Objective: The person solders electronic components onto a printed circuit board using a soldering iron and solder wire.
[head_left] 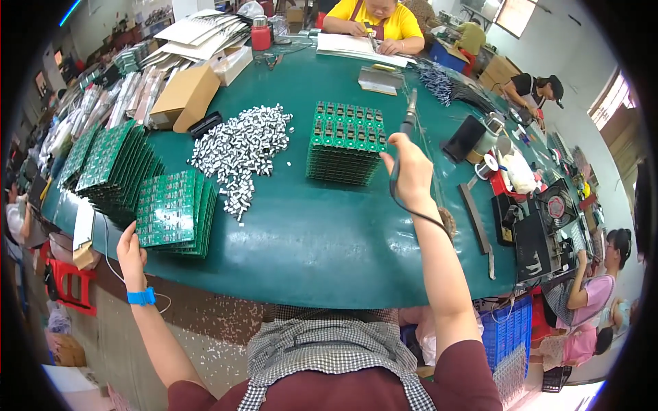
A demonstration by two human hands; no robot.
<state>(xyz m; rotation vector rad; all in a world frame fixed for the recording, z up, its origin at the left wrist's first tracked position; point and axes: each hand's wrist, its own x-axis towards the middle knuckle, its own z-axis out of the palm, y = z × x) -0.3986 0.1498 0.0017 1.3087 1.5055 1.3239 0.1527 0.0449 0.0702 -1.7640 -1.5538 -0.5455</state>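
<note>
In my right hand (pixel 413 171) is a soldering iron (pixel 409 122), its metal end pointing away from me and its dark cable looping down across my forearm. Just left of that hand stands a tall, neat stack of green circuit boards (pixel 348 140) with small parts on top. My left hand (pixel 130 255) has its fingers at the lower left corner of a green circuit board panel (pixel 166 212), the front one of several leaning together. How firmly the fingers grip the corner is partly hidden. Between the two groups lies a heap of small white and silver parts (pixel 243 147).
More upright board panels (pixel 110 161) stand at the left, near an open cardboard box (pixel 184 99). A solder spool (pixel 486 166), a metal bar (pixel 473 218) and a black box with a fan (pixel 548 212) lie along the right. Across the green table (pixel 322 267) sits a person in yellow (pixel 411 26).
</note>
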